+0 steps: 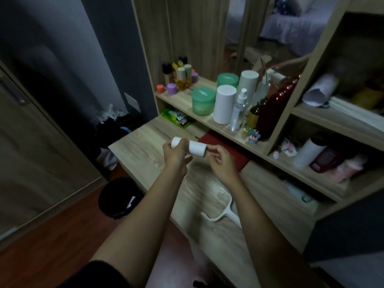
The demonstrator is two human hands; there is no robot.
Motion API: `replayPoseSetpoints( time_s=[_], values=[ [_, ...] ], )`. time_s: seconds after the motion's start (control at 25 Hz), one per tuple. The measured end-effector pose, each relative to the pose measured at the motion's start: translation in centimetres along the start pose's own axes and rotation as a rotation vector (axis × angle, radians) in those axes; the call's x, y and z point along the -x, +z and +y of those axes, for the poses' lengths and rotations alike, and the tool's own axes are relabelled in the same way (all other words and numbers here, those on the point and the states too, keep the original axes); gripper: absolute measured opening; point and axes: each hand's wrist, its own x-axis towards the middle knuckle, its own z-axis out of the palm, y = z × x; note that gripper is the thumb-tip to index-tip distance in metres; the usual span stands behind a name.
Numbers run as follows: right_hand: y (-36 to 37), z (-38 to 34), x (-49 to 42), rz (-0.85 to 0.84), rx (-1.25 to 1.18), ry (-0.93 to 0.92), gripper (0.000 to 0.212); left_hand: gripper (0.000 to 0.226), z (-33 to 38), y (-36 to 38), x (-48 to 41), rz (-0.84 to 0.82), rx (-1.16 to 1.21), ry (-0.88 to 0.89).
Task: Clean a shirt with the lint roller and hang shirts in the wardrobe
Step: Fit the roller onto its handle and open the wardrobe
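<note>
While the roll is in hand: the white lint-roller roll lies crosswise above the wooden desk, clear of its surface, in front of the cosmetics shelf.
Left hand: fingers curled round the left half of the roll, with its end cap showing past them.
Right hand: thumb and fingertips pinching the right end of the roll.
Handle: a white plastic handle lies on the desk nearer the person, just beside the right forearm; it is probably the roller's frame, separate from the roll.
Shirt: not in view.
Weight: judged light; most likely a hollow core wound with paper.
Stiffness: judged rigid along its length, but a hard squeeze could dent the wound layers.
Surface: likely tacky once a sheet is peeled, so fingers would stick to it.
Where to hold: by the end caps or the core, not the wound face; once it is mounted, by the handle only.
Risk: a roll set down on the desk may roll toward the edge above the waste bin.
</note>
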Motion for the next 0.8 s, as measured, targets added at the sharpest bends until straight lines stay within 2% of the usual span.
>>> replayPoseSetpoints(
  time_s=[0.12,0.2,0.24,0.32,0.4,0.52,0.64,0.68,0.8],
  values=[
    [-0.8,2.5,1.6,0.006,0.013,0.079,0.027,0.052,-3.5,-0.3,-0.8,-0.019,-0.04,-0.092],
    [-1.3,3.3,2.5,0.01,-0.04,0.138,0.027,0.052,-5.2,-0.5,-1.1,-0.032,-0.013,-0.157],
    [-1.5,3.7,2.9,0.019,-0.09,0.177,0.027,0.046,-6.0,-0.6,-1.2,-0.042,0.016,-0.197],
    [-2.1,4.5,3.5,0.078,-0.177,0.231,0.027,0.021,-7.1,-0.8,-1.1,-0.081,0.063,-0.264],
    [-2.7,5.4,4.0,0.147,-0.148,0.282,0.024,0.004,-8.0,-1.0,-1.0,-0.099,0.092,-0.306],
    [-3.4,8.1,4.9,0.158,0.231,0.437,0.027,0.008,-8.7,-1.3,-1.3,-0.107,0.098,-0.325],
    [-3.1,11.1,6.6,-0.04,0.634,0.634,0.066,0.009,-8.7,-1.2,-1.5,-0.095,0.116,-0.338],
    [-2.8,11.8,7.1,-0.11,0.712,0.671,0.072,0.007,-8.6,-1.2,-1.4,-0.093,0.125,-0.342],
    [-2.0,12.1,7.9,-0.196,0.767,0.638,0.063,0.013,-8.2,-1.5,-1.3,-0.088,0.132,-0.354]
  ],
)
